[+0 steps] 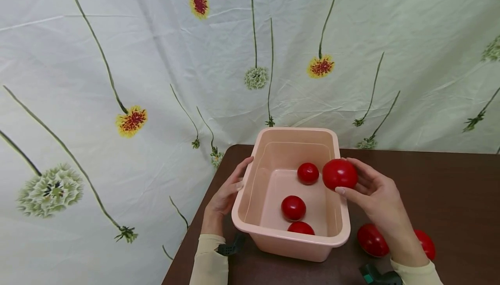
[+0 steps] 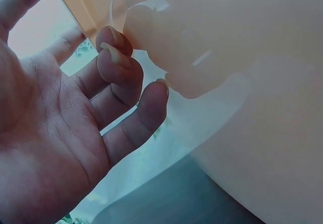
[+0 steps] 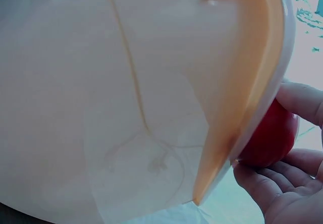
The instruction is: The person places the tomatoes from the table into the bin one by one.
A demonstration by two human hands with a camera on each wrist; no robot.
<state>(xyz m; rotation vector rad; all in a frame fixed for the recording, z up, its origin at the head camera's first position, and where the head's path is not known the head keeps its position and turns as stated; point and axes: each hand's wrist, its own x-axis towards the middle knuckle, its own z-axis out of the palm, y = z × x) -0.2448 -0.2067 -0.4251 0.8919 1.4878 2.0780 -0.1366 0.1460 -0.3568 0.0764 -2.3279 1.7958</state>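
Observation:
My right hand [image 1: 376,194] grips a red tomato [image 1: 340,174] between thumb and fingers, over the right rim of a pale pink plastic tub [image 1: 291,233]. In the right wrist view, the tub's rim hides part of this tomato [image 3: 271,138]. My left hand [image 1: 226,194] is at the tub's left side, its loosely bent fingertips [image 2: 153,100] against the outer wall and the palm away from it. Inside the tub lie three more tomatoes: one toward the back [image 1: 308,173], one in the middle [image 1: 293,208], and one partly hidden by the front rim [image 1: 301,227].
Two more tomatoes lie on the dark brown table [image 1: 449,194] to the right of the tub, one [image 1: 373,240] beside my right wrist and another [image 1: 425,244] partly behind it. A white cloth with printed flowers [image 1: 175,59] hangs behind the table and along its left edge.

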